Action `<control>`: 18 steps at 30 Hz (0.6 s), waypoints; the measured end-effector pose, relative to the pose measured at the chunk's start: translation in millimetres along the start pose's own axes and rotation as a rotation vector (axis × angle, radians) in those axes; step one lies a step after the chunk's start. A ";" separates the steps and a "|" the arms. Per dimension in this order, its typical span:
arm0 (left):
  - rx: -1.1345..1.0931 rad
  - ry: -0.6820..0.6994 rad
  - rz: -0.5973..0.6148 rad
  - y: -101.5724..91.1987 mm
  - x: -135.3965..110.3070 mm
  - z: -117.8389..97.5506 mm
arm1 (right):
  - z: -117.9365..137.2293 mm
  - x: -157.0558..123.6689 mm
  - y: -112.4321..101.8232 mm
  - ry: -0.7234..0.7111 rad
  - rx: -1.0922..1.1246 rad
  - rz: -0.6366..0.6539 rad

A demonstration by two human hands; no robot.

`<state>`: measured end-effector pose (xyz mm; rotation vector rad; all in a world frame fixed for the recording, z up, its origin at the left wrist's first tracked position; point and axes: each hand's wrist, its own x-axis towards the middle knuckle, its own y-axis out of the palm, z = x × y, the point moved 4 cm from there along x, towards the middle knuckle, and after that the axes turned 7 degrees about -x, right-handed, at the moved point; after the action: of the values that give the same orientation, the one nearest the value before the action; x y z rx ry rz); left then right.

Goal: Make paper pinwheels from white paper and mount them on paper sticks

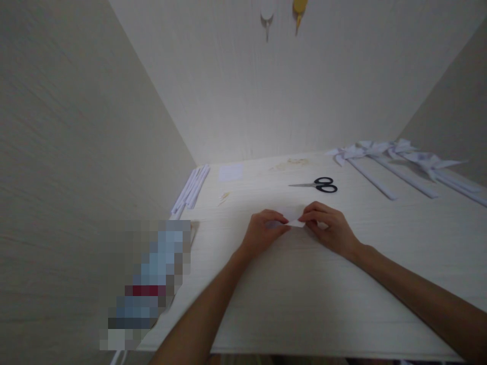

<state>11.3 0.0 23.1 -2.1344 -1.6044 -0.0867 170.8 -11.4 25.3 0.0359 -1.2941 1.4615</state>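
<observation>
A small white piece of paper is pinched between my two hands just above the table. My left hand grips its left end between thumb and fingers. At the other end, my right hand closes thumb and fingertips on it. The paper looks folded, though my fingers cover part of it. Beyond my right hand lie scissors with black handles, blades pointing left and nearly closed.
White rolled paper sticks lie at the left wall. Nearby are a flat paper square and small toothpick-like bits. Several paper pinwheels on sticks lie at the right. A blurred-out object stands at the left edge.
</observation>
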 end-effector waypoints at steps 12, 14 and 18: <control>-0.247 -0.175 -0.079 -3.6 3.5 12.8 | 11.0 -3.7 -7.8 -0.203 0.094 -0.009; -0.302 -0.288 -0.028 -0.6 1.9 15.5 | 12.3 -3.7 -8.1 -0.231 0.090 -0.005; -0.433 -0.434 0.002 2.5 0.0 17.6 | 9.1 -4.1 -8.9 -0.335 -0.035 -0.028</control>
<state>9.6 6.5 6.6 -2.6215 -1.9682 0.0375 173.3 -22.5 32.2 0.2845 -1.5812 1.4498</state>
